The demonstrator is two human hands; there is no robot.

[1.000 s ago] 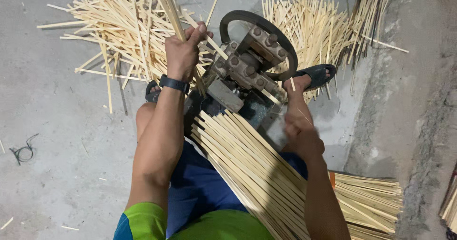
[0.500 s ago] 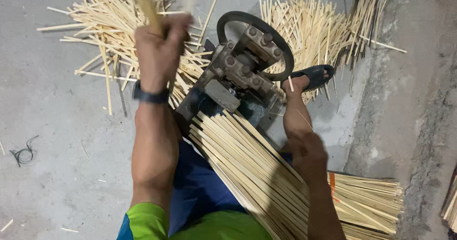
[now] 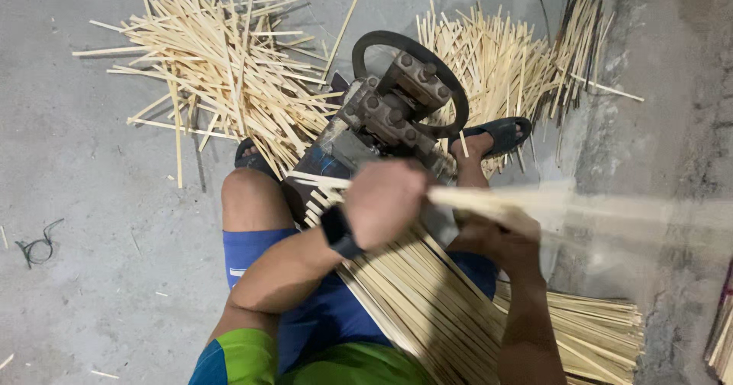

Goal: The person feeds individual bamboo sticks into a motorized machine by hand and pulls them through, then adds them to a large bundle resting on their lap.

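Note:
My left hand [image 3: 385, 202], with a black wristband, is closed on a small bunch of thin bamboo sticks [image 3: 527, 202] that stretch off to the right in a motion blur. My right hand [image 3: 496, 240] sits just beneath that blurred bunch, on top of a large bundle of bamboo sticks [image 3: 412, 301] lying across my lap. Its fingers are blurred and partly hidden. Both hands are just in front of a small dark metal machine [image 3: 382, 118] with a black wheel [image 3: 366, 49], which stands on the floor between my legs.
Loose cut sticks lie in a pile left of the machine [image 3: 229, 87] and another behind it on the right [image 3: 496, 64]. A flat stack of sticks [image 3: 595, 324] lies at lower right. My sandalled foot [image 3: 500, 133] is beside the machine. A black wire [image 3: 38, 244] lies on the concrete floor.
My left hand has swung its bunch of sticks from up above the left pile down and across to the right, in front of the machine. My right hand has stayed on the lap bundle.

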